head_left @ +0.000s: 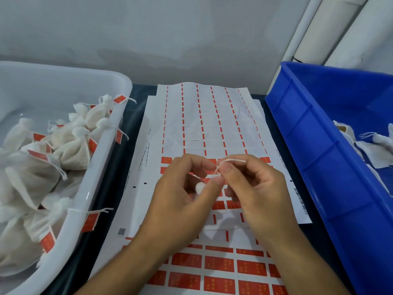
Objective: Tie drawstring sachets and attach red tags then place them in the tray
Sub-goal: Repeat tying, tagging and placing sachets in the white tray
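Over the middle of the label sheets my left hand [180, 201] cups a small white sachet [199, 187], mostly hidden inside the palm. Its white drawstring [230, 160] runs up between both hands. My right hand [253, 188] pinches that string between thumb and forefinger, close against my left fingertips. Red tags [219, 264] lie in rows on the white backing sheets [212, 124] under my hands; the upper sheet is largely peeled. The white tray [102, 167] on the left holds several tied sachets with red tags.
A blue bin [319, 156] stands on the right with several untied white sachets [374, 143] inside. The dark table surface [119, 167] shows between tray and sheets. A grey wall and white pipes [323, 28] rise behind.
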Motion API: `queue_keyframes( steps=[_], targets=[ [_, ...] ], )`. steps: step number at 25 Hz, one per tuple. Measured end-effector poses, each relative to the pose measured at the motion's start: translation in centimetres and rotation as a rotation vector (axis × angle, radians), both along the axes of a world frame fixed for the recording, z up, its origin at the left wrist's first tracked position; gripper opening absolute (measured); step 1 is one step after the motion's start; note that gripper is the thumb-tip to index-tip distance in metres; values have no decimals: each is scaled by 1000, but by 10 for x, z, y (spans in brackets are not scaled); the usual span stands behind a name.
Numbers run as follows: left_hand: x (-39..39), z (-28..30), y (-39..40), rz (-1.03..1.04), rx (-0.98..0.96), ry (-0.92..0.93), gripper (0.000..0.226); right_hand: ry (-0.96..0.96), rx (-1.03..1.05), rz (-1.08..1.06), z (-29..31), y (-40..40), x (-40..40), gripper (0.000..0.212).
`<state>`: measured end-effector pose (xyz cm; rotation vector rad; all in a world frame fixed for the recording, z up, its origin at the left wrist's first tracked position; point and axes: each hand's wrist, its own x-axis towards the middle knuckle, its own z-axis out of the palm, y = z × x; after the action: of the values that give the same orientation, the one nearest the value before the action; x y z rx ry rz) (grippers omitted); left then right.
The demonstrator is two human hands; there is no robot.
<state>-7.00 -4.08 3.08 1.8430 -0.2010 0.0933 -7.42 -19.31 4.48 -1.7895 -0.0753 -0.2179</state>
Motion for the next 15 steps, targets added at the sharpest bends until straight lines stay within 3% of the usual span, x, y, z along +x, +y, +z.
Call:
queue_keyframes(
  steps=[4,12,15],
  targets=[
    [-1,-2,0,-26,76,37,42,-3,-18,-57,3,1,1,19],
    [10,-8,5,104,-1,61,23,-123,-72,-21,31,34,16,16],
    [15,-4,11,160,-179,83,42,-158,-77,8,50,55,30,13]
  ],
)
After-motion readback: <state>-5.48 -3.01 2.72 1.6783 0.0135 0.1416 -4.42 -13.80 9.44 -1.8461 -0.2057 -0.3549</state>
